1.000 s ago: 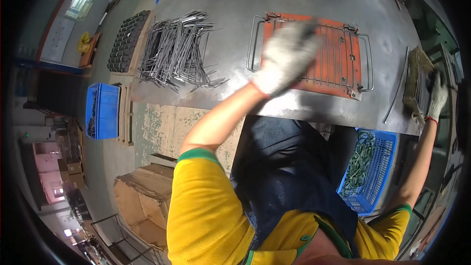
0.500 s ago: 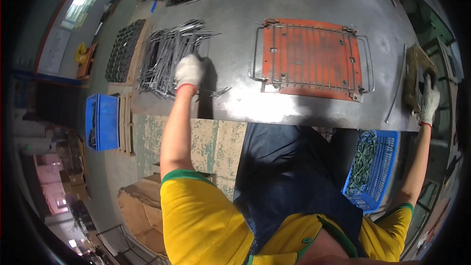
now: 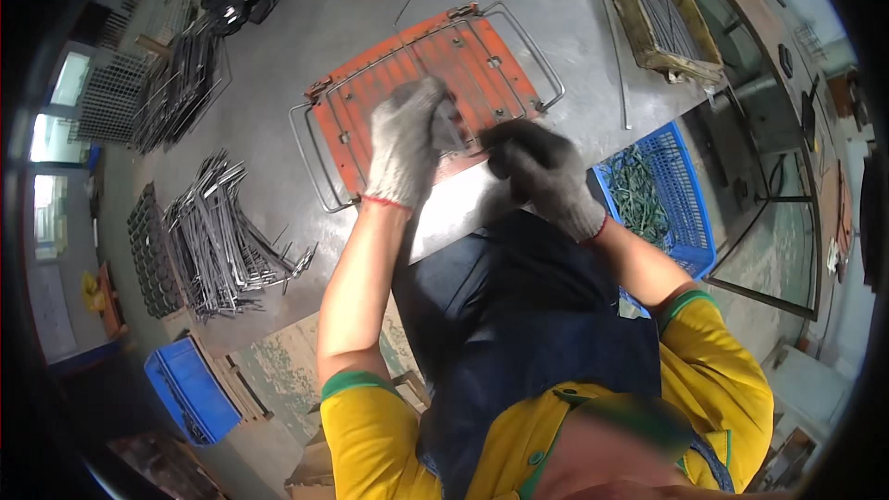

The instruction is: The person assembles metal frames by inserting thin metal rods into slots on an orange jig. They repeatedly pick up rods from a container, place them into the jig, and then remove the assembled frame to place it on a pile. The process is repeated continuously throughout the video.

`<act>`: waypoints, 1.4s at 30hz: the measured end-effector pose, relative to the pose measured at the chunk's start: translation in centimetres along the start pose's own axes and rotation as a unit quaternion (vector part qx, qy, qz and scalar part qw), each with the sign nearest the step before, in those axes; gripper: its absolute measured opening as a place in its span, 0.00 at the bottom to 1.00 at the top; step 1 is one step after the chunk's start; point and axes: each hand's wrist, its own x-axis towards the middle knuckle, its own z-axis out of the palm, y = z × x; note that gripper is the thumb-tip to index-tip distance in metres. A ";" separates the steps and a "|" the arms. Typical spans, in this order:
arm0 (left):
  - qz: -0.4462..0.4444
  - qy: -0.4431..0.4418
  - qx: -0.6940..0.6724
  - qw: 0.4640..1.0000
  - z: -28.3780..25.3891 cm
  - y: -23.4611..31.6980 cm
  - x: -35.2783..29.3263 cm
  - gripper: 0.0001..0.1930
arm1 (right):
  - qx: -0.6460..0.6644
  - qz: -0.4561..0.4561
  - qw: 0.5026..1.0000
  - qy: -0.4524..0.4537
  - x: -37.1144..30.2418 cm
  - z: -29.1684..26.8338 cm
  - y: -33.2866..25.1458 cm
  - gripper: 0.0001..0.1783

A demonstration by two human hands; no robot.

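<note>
An orange-red metal plate with grooves lies on the grey metal table, and a wire frame with a loop at each end rests on it. Over the plate's near part is my left hand, in a pale knitted glove. Its fingers are closed on thin grey metal rods, partly hidden by the glove; one slim bent rod seems to stick out beyond the fingers. Beside it, at the plate's near right edge, my right hand wears a glove with dark fingers. Motion smears those fingers, so their grip cannot be made out.
A heap of bent metal rods lies at the table's left, with wire frames behind. At right are a worn tray of rods and a long thin rod. Blue crates stand below the table's edge.
My left hand has moved from the rod heap to the plate. My right hand has left the tray and come to the plate's near edge. The whole view has turned.
</note>
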 end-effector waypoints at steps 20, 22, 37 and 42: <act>0.406 0.013 0.762 0.504 2.0 -5.3 8.8 0.20 | -0.284 -0.040 0.950 0.123 2.2 -3.7 7.4 0.15; 0.424 0.013 0.773 0.471 1.7 -6.1 8.8 0.19 | -0.338 -0.074 0.929 0.132 1.9 -3.8 7.0 0.17; 0.333 0.046 0.668 0.664 -3.8 -1.3 3.8 0.22 | -0.176 -0.039 0.942 0.285 2.5 -4.0 11.5 0.20; 0.348 0.327 0.653 0.588 -20.5 5.7 -4.0 0.15 | -0.168 -0.092 0.941 0.280 3.0 -3.8 12.9 0.17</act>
